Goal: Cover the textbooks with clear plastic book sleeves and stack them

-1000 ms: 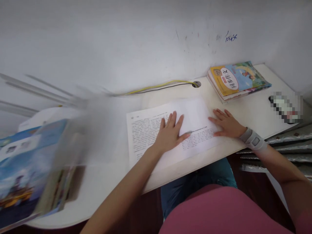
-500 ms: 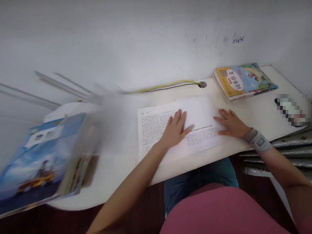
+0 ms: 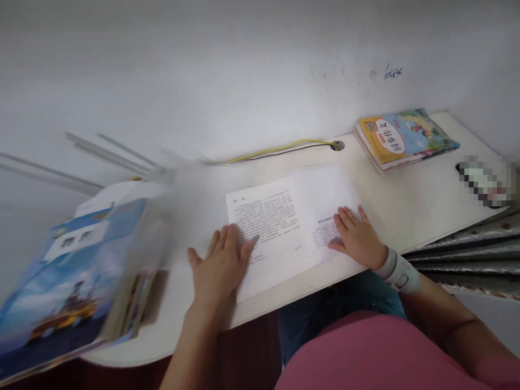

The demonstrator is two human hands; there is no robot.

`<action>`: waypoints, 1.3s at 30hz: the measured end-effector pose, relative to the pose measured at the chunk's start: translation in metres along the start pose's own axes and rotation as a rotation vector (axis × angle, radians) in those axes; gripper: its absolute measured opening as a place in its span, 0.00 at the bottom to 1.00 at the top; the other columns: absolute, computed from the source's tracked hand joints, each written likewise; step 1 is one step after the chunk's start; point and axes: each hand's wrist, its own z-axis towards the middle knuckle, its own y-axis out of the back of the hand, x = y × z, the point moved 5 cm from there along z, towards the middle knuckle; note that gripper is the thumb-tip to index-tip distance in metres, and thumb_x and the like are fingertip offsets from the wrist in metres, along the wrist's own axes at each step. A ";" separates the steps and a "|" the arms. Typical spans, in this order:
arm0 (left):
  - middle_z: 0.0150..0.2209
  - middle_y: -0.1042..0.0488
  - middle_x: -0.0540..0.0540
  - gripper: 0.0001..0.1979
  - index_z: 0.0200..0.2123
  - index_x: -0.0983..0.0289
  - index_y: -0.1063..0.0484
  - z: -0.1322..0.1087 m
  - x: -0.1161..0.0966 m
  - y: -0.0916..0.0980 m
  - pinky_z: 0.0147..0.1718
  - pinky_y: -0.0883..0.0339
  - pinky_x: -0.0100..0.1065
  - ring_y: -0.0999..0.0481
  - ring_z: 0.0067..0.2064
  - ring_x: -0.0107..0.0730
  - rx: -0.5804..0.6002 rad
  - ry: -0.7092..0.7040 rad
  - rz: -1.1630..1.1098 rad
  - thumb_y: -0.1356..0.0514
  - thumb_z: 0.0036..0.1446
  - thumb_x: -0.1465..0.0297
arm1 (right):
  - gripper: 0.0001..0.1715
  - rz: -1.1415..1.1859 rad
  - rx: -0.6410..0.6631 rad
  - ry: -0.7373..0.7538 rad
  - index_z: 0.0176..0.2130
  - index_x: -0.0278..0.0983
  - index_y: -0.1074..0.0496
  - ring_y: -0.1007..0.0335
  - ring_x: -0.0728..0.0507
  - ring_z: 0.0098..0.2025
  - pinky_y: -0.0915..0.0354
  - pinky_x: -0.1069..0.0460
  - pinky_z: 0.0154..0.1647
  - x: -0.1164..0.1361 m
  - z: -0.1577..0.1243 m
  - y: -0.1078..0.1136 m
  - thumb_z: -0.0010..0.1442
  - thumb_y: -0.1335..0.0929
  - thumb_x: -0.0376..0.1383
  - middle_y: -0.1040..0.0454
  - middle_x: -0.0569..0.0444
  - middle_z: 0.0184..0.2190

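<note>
Two pages of printed paper [image 3: 280,203], like an open booklet, lie flat on the white desk in front of me. My left hand [image 3: 221,260] rests at the left edge of the left page, fingers spread, thumb over its lower text. On the right page lies my right hand [image 3: 357,235], palm down with its fingers stretched out, covering part of a short block of print. A grey band [image 3: 396,268] circles my right wrist. Neither hand grips anything.
At the left stands a stack of books [image 3: 81,287] with a blue cover. More books [image 3: 400,138] lie at the back right, near a phone [image 3: 483,181]. A yellow cable [image 3: 280,149] runs along the wall into a desk hole [image 3: 337,145].
My left hand has moved left, from the middle of the pages to their left edge. My right hand has shifted left and nearer to me, onto the right page's print.
</note>
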 end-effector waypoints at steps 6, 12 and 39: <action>0.64 0.43 0.70 0.33 0.65 0.72 0.47 -0.008 0.003 -0.004 0.61 0.60 0.63 0.47 0.66 0.53 0.034 0.019 0.007 0.60 0.64 0.56 | 0.40 0.016 0.018 0.070 0.62 0.29 0.41 0.49 0.32 0.66 0.55 0.33 0.64 0.023 0.023 -0.006 0.63 0.42 0.54 0.44 0.32 0.64; 0.64 0.45 0.72 0.34 0.66 0.77 0.53 -0.011 0.021 -0.017 0.62 0.54 0.55 0.47 0.67 0.50 -0.014 -0.012 -0.112 0.61 0.65 0.58 | 0.42 0.031 0.056 0.000 0.63 0.31 0.42 0.52 0.30 0.67 0.57 0.34 0.65 0.024 0.029 -0.016 0.63 0.43 0.56 0.46 0.31 0.64; 0.66 0.47 0.68 0.33 0.66 0.71 0.49 -0.009 0.027 -0.020 0.62 0.53 0.57 0.49 0.67 0.49 0.037 -0.026 -0.140 0.63 0.65 0.56 | 0.42 0.011 0.037 0.023 0.63 0.30 0.43 0.53 0.32 0.67 0.56 0.34 0.65 -0.002 0.018 -0.016 0.63 0.44 0.56 0.47 0.33 0.65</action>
